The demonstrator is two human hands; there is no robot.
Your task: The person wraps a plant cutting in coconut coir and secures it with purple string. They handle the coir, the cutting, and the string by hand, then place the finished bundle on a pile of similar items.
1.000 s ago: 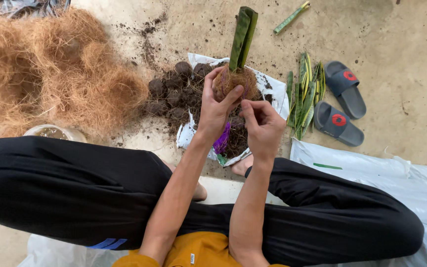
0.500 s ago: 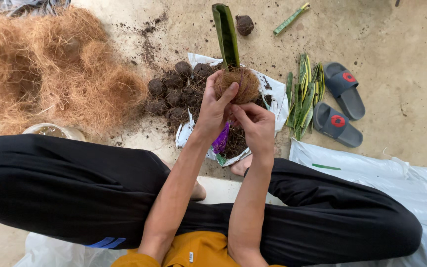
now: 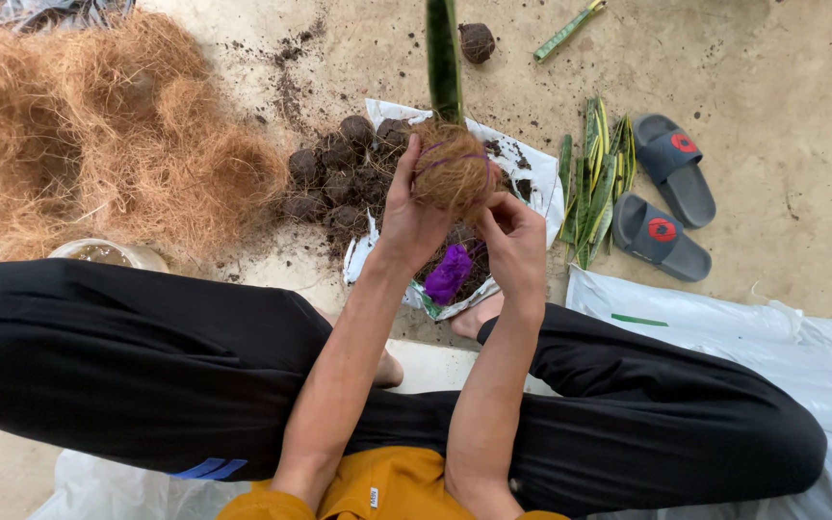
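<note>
I see a white sheet [image 3: 532, 159] on the floor holding dark soil balls [image 3: 339, 173] and a purple string bundle [image 3: 448, 273]. Above it, left hand [image 3: 411, 217] and right hand [image 3: 515, 241] (fingers curled tight) grip a fibre-wrapped ball [image 3: 453, 171] with its upright green leaf [image 3: 442, 58].

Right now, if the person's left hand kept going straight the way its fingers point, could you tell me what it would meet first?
The left hand points up-frame along the fibre-wrapped ball. Past the fingertips, the pile of dark soil balls on the white sheet probably comes first, though depth is unclear.
</note>
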